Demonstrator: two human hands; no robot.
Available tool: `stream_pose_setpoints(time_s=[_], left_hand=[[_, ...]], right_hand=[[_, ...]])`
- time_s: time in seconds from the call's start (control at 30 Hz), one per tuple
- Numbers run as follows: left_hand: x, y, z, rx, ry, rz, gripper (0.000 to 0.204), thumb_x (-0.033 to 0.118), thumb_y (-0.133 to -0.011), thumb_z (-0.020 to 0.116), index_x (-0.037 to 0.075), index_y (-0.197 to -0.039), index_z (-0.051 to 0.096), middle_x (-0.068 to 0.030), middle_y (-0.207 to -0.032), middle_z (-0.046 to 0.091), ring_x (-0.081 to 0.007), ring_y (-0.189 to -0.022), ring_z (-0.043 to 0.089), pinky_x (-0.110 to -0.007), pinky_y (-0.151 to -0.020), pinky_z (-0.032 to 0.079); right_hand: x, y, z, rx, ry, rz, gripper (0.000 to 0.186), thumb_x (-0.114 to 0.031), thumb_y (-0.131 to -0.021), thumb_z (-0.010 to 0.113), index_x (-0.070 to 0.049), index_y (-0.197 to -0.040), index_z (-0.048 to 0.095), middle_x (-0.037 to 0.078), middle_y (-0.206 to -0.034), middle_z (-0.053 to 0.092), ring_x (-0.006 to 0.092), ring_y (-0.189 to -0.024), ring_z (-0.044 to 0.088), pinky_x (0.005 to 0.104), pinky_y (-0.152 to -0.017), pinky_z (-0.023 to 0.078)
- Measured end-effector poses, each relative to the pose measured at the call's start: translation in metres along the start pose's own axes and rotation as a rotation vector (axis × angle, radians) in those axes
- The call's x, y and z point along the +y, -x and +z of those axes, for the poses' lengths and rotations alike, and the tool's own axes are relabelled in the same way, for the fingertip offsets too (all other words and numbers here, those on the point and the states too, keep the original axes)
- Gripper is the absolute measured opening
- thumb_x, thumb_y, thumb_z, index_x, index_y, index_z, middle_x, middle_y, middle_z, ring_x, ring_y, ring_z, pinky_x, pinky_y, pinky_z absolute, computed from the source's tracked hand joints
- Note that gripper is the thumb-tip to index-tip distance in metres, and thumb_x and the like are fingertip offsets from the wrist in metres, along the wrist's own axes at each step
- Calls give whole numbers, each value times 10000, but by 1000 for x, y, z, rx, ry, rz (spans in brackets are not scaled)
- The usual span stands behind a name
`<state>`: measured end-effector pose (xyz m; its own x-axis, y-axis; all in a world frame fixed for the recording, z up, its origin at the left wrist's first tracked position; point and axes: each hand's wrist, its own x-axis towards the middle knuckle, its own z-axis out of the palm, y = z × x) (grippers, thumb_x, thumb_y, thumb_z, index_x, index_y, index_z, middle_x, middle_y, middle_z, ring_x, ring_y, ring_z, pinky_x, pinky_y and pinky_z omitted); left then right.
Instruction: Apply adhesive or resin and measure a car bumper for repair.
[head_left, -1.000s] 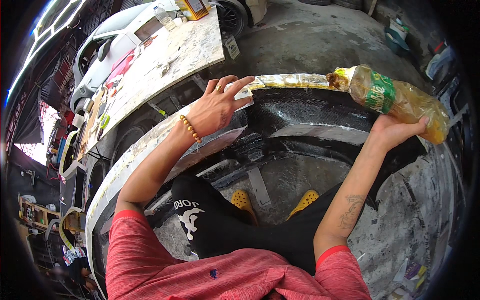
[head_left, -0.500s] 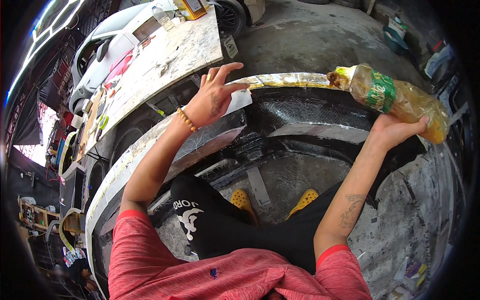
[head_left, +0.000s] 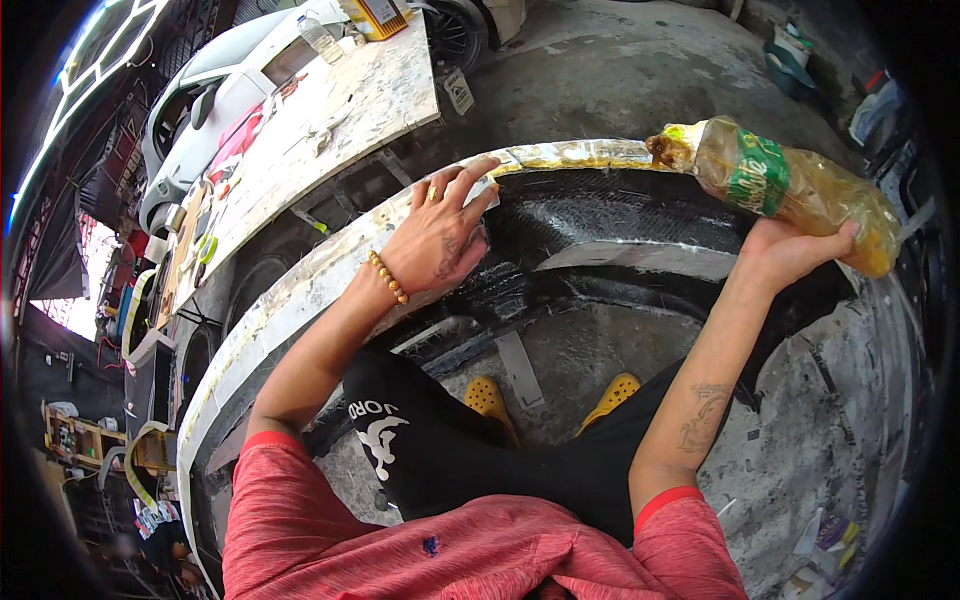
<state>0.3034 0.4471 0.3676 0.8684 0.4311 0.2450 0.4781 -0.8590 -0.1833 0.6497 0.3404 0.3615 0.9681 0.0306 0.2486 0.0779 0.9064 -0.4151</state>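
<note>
In front of me curves a large black moulded panel (head_left: 580, 210) with a light, resin-streaked upper edge (head_left: 560, 156). My left hand (head_left: 437, 240), wearing a bead bracelet and ring, rests over that edge, fingers apart and curled, fingertips at a small pale piece whose contact is partly hidden. My right hand (head_left: 785, 252) grips a crumpled plastic bottle (head_left: 810, 190) with a green label and amber residue. The bottle lies tilted, its crusted neck (head_left: 680, 147) pointing left beside the panel's upper edge at the right.
A white workbench (head_left: 350, 100) holds a yellow container (head_left: 378, 15), a clear bottle (head_left: 320, 36) and scattered items, beside a silver car (head_left: 195, 130). A teal basin (head_left: 785, 70) stands at the back right. My yellow clogs (head_left: 485, 405) are on the grey floor (head_left: 560, 360).
My left hand lifted slightly with a finger raised, then came down and right onto the panel. The bottle in my right hand has moved slightly upward in view.
</note>
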Motion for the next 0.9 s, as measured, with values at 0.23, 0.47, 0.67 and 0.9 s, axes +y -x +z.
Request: stream_pose_setpoints(time_s=[0.23,0.47,0.67,0.9], left_hand=[[1,9,1,80,134,-26,409,187,-922,631,64,-1312,598,-146,-1528,380,-365,-1343,399,-488,-1097,339],[-23,0,3,148,728,-184,340,99,-915,621,89,-1254,657,-141,-1460,427,-311,-1342,436,-418,-1098,383],[-41,-49,-8,112,808,-11,381,10,-925,555,80,-1282,667,-104,-1490,415,-223,-1316,467,-338,-1038,408],[-27,-137,2,38,668,250,407,14,-915,518,150,-1256,693,-83,-1474,429,-241,-1205,505,-361,-1045,401]], right_hand=[[1,1,0,12,-12,-17,730,-516,-975,503,-46,-1506,329,164,-1491,429,319,-1372,446,471,-1167,353],[-1,-2,-4,18,-14,-23,720,-512,-979,501,-52,-1507,335,164,-1491,432,319,-1371,446,471,-1166,353],[-6,-3,-4,55,-46,-67,708,-513,-985,495,-50,-1501,347,155,-1490,440,312,-1355,456,463,-1157,359],[-19,-4,-8,102,-53,-151,695,-506,-991,492,-50,-1494,348,152,-1495,437,310,-1368,448,458,-1163,355]])
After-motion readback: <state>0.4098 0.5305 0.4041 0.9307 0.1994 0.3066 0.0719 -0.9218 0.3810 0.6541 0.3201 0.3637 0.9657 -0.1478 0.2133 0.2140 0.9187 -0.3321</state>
